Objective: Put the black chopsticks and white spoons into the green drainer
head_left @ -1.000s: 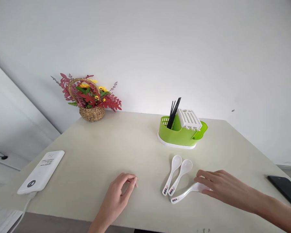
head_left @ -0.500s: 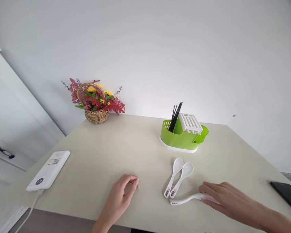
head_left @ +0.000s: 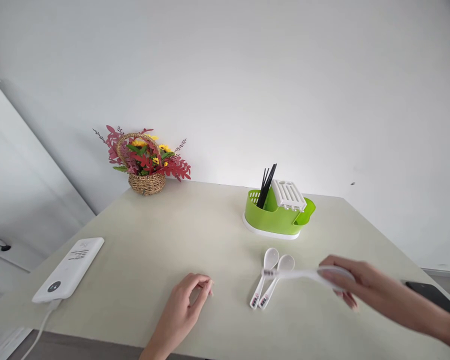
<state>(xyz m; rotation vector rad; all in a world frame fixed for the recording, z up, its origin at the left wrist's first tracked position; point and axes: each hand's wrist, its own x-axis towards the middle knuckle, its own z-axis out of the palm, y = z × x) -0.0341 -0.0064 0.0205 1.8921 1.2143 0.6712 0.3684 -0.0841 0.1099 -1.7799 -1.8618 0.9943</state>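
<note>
Right hand (head_left: 363, 280) pinches a white spoon (head_left: 333, 273) by its bowl, motion-blurred, handle pointing left across two lying spoons (head_left: 272, 257). Left hand (head_left: 178, 312), near the table's (head_left: 195, 225) front edge: thumb and fingertips together, nothing visible between. Judged: held spoon light, stiff, slick, possibly brittle; mid-handle offers surer purchase. Green caddy (head_left: 270, 220) with black chopsticks (head_left: 265, 189) stands toward the back edge.

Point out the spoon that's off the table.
The one in the right hand: the blurred white spoon, raised, its handle crossing above the two spoons lying on the table.
</note>
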